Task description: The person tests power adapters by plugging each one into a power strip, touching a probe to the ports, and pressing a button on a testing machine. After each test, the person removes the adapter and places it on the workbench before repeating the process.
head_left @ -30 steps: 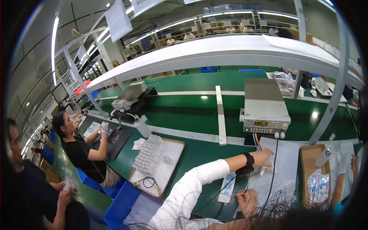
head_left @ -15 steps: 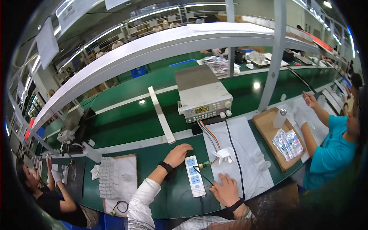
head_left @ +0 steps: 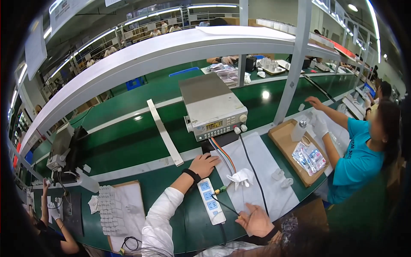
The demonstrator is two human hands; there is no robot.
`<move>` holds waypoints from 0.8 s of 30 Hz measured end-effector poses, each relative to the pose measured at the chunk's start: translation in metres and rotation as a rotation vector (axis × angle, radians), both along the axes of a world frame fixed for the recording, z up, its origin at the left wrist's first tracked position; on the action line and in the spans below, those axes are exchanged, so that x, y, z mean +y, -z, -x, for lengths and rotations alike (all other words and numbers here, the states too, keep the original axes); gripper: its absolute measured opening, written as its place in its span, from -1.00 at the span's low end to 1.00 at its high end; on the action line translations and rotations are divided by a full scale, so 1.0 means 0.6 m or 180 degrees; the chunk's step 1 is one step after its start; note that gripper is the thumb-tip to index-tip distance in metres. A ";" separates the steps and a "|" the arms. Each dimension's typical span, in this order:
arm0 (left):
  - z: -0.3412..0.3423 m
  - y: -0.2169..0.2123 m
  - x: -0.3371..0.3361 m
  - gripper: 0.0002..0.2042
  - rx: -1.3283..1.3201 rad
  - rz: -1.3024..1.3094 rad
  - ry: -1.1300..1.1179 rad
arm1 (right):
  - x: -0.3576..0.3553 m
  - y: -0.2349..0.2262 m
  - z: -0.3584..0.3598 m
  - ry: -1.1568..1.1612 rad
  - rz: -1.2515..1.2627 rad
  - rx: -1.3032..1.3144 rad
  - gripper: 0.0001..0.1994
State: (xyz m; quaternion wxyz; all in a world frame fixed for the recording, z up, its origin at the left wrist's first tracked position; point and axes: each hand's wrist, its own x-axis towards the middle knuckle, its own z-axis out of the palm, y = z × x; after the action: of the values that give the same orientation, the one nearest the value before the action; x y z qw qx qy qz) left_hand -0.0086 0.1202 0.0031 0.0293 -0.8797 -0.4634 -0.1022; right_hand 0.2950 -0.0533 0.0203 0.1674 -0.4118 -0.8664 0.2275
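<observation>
Beyond the far edge of the green bench (head_left: 190, 225), a long white-topped shelf (head_left: 171, 40) stands on grey metal posts (head_left: 296, 60), with bright tube lights (head_left: 212, 6) overhead.

My left fingers (head_left: 212, 159) rest just beside the white power strip (head_left: 211, 202); my right fingers (head_left: 253, 209) hold a thin black cable (head_left: 227, 206), and rainbow wires (head_left: 225, 155) trail from the benchtop instrument (head_left: 214, 100).

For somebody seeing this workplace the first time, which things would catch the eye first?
Probably the grey instrument with its lit display, near the centre. Below it, a white power strip lies between the left hand and right hand. At right, a co-worker's turquoise shirt stands out.
</observation>
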 end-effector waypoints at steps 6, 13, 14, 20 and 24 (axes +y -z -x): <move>-0.003 0.015 0.028 -0.69 -0.0031 0.0031 -0.0207 | -0.009 0.009 -0.023 -0.0020 -0.0811 -0.0634 -0.74; -0.020 -0.014 0.033 -0.74 -0.0161 0.0699 -0.0646 | -0.027 -0.044 -0.023 -0.0219 -0.0625 -0.0496 -0.74; -0.023 -0.014 0.032 -0.74 -0.0092 0.0614 -0.0625 | -0.026 -0.044 -0.024 -0.0264 -0.0589 -0.0513 -0.73; -0.015 -0.023 0.013 -0.72 0.0282 0.0481 -0.0723 | -0.029 -0.010 -0.026 -0.0493 -0.0269 -0.0473 -0.77; 0.002 -0.017 0.000 -0.74 0.0136 0.0465 -0.0818 | -0.042 0.019 -0.020 -0.1168 -0.0389 -0.0499 -0.75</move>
State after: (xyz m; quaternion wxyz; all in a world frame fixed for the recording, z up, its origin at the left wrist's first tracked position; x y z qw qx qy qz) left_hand -0.0097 0.1203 0.0136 -0.0120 -0.8149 -0.5777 -0.0449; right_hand 0.3068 -0.0784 0.0086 0.0799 -0.2527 -0.9494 0.1685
